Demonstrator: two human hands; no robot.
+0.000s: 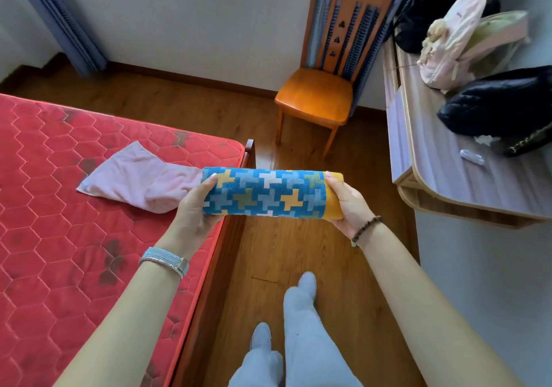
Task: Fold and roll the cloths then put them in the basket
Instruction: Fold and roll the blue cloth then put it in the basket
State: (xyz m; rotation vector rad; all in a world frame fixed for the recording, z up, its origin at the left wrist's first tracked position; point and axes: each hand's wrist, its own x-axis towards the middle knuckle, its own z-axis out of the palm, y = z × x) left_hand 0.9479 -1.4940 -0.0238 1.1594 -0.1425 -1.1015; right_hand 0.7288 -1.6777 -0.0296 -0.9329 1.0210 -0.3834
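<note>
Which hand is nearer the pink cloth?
Left. The left hand grips the roll at the end beside the pink cloth; the right hand grips its far end, over the floor.

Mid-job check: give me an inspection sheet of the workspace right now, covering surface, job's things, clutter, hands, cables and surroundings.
Surface: red quilted mattress, stained in patches.
Job's things: rolled towel, blue patterned, held level in the air past the mattress edge; pink cloth lying loose on the mattress, not rolled; basket not in view.
Clutter: pink bag and black bag on the desk.
Hands: left hand grips the roll's left end, right hand its yellow right end.
Cables: nothing seen.
Surroundings: wooden chair by the wall, wood floor.
</note>
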